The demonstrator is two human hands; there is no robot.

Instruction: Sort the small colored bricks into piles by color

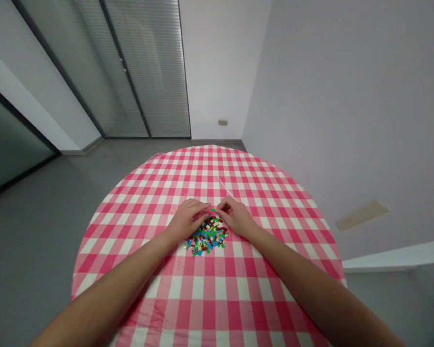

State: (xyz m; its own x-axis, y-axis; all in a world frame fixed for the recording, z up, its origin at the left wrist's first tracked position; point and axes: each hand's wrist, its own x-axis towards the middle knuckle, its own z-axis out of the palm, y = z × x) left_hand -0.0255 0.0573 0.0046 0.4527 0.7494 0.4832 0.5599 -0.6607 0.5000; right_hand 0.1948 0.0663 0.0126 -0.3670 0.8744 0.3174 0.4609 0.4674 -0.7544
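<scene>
Both hands meet at the far edge of a loose pile of small toy bricks (209, 236) in green, blue, dark red, white and yellow. Between the fingertips sits a small green toy brick (212, 209). My left hand (188, 219) curves over the pile's left side, its thumb and fingers bent toward that brick. From the right, my right hand (236, 217) pinches at it with thumb and forefinger. The fingertips are tiny in view, so the exact contact is hard to see. Under everything lies a red-and-white checked tablecloth (198, 286).
The cloth covers a round table with its far edge near a wall socket (223, 122). A plain wall (347, 106) rises on the right, with a strip of tape (363, 215) on it. Glass partitions with blinds (150, 72) stand at the back left, beyond grey floor (61, 207).
</scene>
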